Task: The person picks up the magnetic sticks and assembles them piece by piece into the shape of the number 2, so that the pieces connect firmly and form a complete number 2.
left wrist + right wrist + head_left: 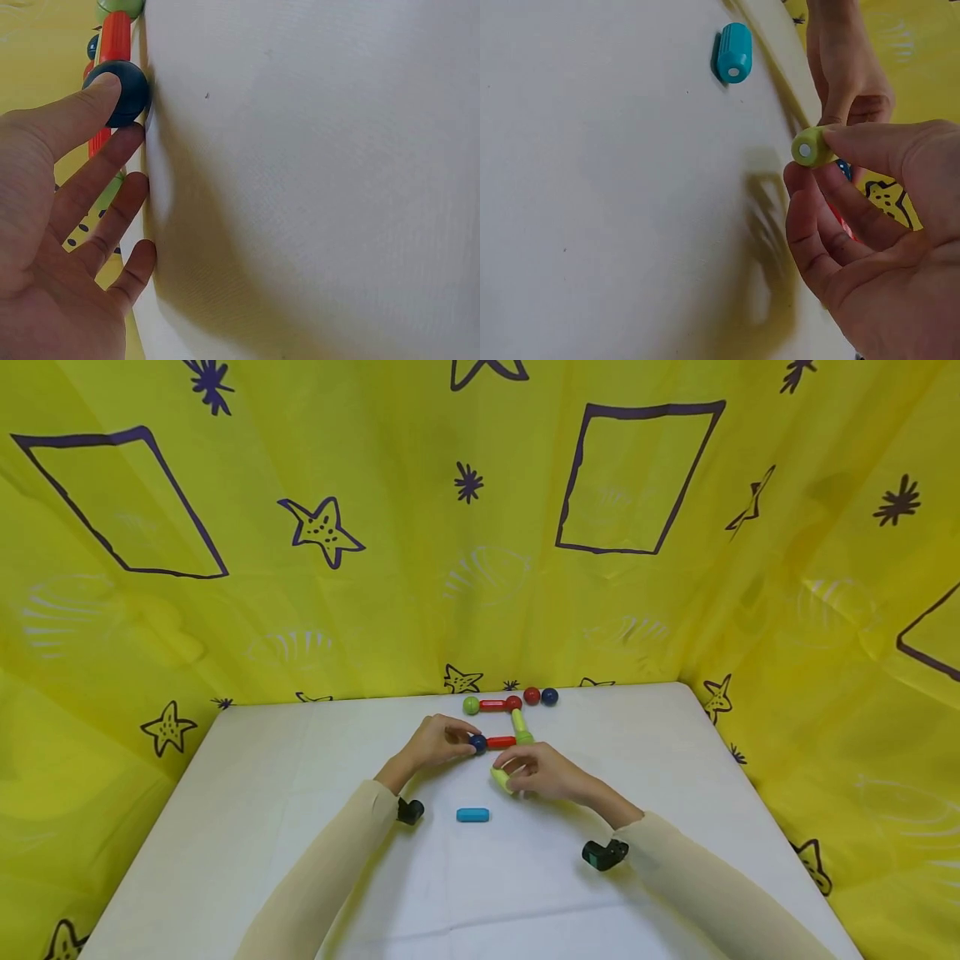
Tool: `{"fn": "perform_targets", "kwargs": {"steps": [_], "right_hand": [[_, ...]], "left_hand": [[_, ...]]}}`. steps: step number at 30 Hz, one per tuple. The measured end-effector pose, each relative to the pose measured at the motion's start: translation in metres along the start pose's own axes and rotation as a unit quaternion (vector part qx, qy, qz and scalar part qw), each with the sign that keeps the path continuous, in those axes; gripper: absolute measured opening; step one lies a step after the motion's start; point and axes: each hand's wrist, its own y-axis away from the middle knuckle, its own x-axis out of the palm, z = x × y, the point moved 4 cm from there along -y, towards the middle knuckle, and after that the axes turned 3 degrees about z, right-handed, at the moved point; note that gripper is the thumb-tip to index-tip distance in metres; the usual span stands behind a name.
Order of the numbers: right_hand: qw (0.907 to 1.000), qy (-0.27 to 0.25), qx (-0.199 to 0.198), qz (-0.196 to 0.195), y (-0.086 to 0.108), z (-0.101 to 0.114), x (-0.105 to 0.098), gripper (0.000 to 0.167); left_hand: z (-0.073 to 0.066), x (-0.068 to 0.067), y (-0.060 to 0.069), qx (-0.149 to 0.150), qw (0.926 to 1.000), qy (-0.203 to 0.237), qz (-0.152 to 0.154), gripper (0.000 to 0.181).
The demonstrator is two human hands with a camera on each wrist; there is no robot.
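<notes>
Yellow-green rod [502,780]: near side of near red rod [501,742], grip of right hand [546,772] clamped on it, thumb opposing fingers. Possible faults: rod twisting in narrow pinch, end meeting ball off-centre; right fingers, close beside light green ball [524,738], nudging joint askew. Long axis slanted, far left to near right; far end toward dark blue ball [478,744]. Left hand [438,741]: grip clamped on dark blue ball; slackening could let it roll. Blue rod [472,815]: nearer, on table [675,777].

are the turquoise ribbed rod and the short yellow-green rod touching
Apart: the right wrist view shows white tabletop between the turquoise ribbed rod and the short yellow-green rod.
</notes>
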Motion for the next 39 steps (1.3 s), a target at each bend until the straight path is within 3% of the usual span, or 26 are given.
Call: {"fn": "perform_targets", "kwargs": {"steps": [16, 39], "right_hand": [[0.9917, -0.049, 0.034, -0.114, -0.016, -0.001, 0.008, 0.031], [0.9794, -0.04, 0.093, -0.175, -0.036, -0.003, 0.023, 0.025]], "left_hand": [[0.001, 0.0, -0.001, 0.024, 0.9997, -0.002, 0.002, 0.026], [0.0, -0.001, -0.001, 0.02, 0.9998, -0.006, -0.007, 0.024]]}}
